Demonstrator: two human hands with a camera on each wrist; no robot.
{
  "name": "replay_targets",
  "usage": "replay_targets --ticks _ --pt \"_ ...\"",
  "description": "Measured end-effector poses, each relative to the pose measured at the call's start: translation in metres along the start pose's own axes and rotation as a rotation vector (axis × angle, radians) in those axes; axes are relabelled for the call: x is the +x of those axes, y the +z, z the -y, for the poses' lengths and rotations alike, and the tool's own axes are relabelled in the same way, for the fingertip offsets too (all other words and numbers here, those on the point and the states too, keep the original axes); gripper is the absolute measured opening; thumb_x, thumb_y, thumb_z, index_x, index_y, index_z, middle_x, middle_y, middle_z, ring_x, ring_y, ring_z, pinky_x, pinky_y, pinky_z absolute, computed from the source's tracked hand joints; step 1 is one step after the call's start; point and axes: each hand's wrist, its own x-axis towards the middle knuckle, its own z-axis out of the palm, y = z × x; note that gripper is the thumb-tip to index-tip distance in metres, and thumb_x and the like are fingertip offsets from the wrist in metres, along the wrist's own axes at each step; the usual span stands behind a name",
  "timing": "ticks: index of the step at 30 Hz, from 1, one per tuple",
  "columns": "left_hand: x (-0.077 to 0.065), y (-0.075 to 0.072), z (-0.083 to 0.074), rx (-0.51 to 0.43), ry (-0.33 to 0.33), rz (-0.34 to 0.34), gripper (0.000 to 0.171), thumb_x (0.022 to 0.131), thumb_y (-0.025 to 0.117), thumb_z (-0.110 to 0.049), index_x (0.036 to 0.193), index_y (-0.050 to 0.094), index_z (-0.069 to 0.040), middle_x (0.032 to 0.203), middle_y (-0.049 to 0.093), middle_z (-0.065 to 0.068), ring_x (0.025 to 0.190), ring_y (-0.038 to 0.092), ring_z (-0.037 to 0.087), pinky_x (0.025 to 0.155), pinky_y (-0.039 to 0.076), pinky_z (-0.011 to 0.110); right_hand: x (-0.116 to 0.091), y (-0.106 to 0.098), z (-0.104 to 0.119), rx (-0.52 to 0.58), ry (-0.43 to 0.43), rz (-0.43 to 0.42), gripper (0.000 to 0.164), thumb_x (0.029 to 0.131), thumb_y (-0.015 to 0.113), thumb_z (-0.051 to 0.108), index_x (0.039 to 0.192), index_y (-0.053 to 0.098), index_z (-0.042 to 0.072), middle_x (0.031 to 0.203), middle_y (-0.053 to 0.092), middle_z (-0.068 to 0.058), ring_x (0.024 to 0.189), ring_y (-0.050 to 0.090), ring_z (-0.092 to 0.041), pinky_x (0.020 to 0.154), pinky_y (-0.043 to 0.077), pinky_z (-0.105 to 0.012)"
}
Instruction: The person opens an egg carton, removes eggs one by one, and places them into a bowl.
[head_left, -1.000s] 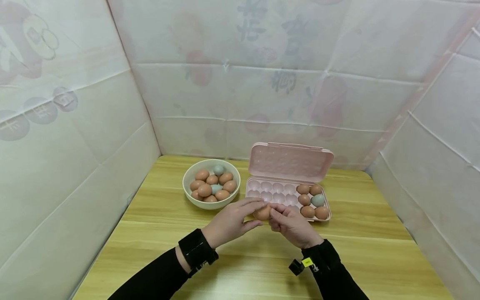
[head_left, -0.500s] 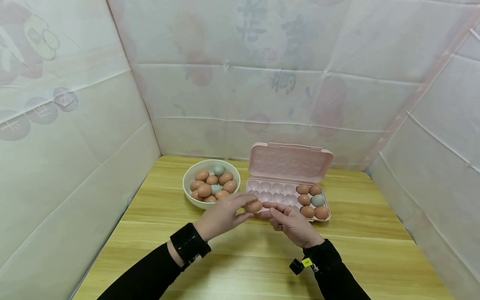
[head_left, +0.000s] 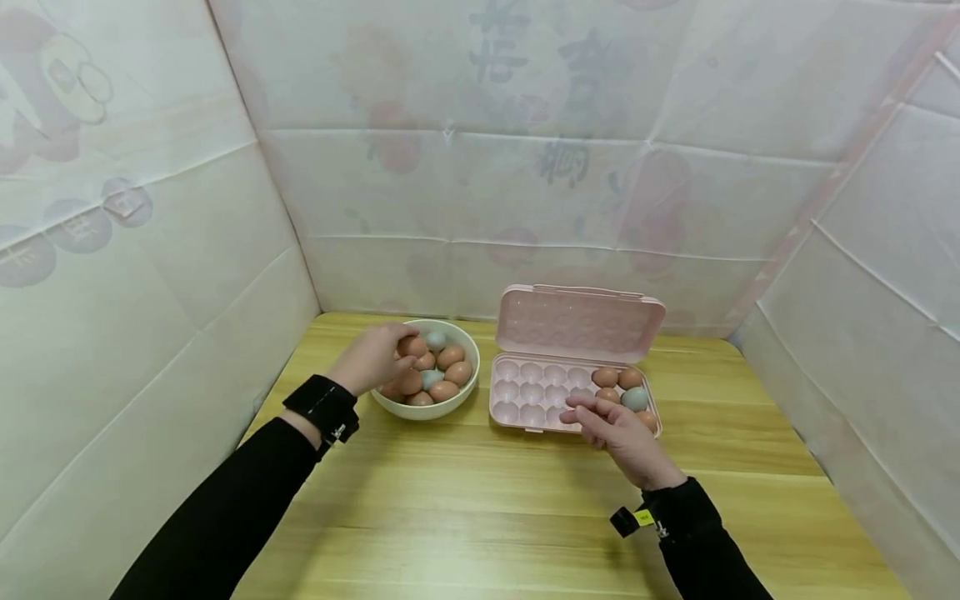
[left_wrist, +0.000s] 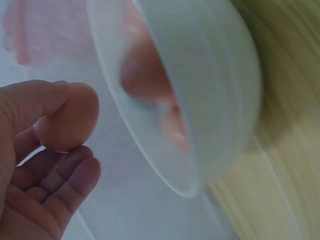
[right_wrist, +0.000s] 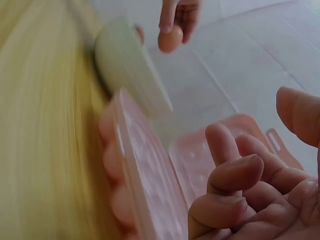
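Observation:
My left hand (head_left: pixel 371 358) pinches a brown egg (left_wrist: pixel 75 120) between thumb and fingers, over the left side of the cream bowl (head_left: pixel 442 412). Inside the bowl lie several brown eggs (head_left: pixel 458 372) and two pale blue-green ones (head_left: pixel 432 379). My right hand (head_left: pixel 626 442) holds nothing; its fingers, loosely bent, hover over the front of the pink egg carton (head_left: pixel 532 393) and hide some cups. Brown eggs (head_left: pixel 606 377) and one blue-green egg (head_left: pixel 634 399) fill cups at the carton's right end. Several cups on its left and middle are bare.
The carton's lid (head_left: pixel 581 323) stands raised at the back. Bowl and carton sit side by side on a wood-grain table (head_left: pixel 450 500), a narrow gap between them. Pale printed sheets (head_left: pixel 450 183) wall in the back and both sides.
Both hands were together at the egg in front of the carton. My left hand has carried the egg left to the bowl; my right hand has drawn away to the right.

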Motion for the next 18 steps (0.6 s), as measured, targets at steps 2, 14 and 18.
replay_targets --ticks 2,14,18 --pt "0.006 0.000 0.011 0.033 -0.017 0.036 0.049 0.097 0.078 -0.012 0.142 0.064 0.003 0.129 0.074 0.023 0.115 0.071 0.036 0.097 0.059 0.050 0.001 -0.003 0.000 -0.116 -0.021 -0.065 0.048 0.113 0.057 0.028 0.149 0.054 -0.003 0.139 0.069 -0.015 0.101 0.058 0.003 0.089 0.048 -0.018" --pt "0.026 0.011 0.038 0.088 -0.073 0.107 0.036 0.097 0.076 -0.010 0.131 0.071 0.002 0.119 0.077 0.020 0.103 0.072 0.031 0.092 0.060 0.046 0.007 -0.020 -0.005 -0.822 -0.254 -0.342 0.034 0.098 0.079 0.014 0.126 0.071 -0.004 0.114 0.077 -0.022 0.092 0.076 -0.030 0.078 0.064 -0.035" --pt "0.029 0.015 0.042 0.104 -0.066 0.115 0.035 0.096 0.077 -0.012 0.129 0.072 0.001 0.116 0.077 0.018 0.100 0.072 0.029 0.090 0.061 0.045 0.005 -0.027 -0.006 -0.903 -0.260 -0.356 0.032 0.098 0.078 0.011 0.125 0.071 -0.004 0.116 0.076 -0.023 0.108 0.074 -0.039 0.091 0.062 -0.052"
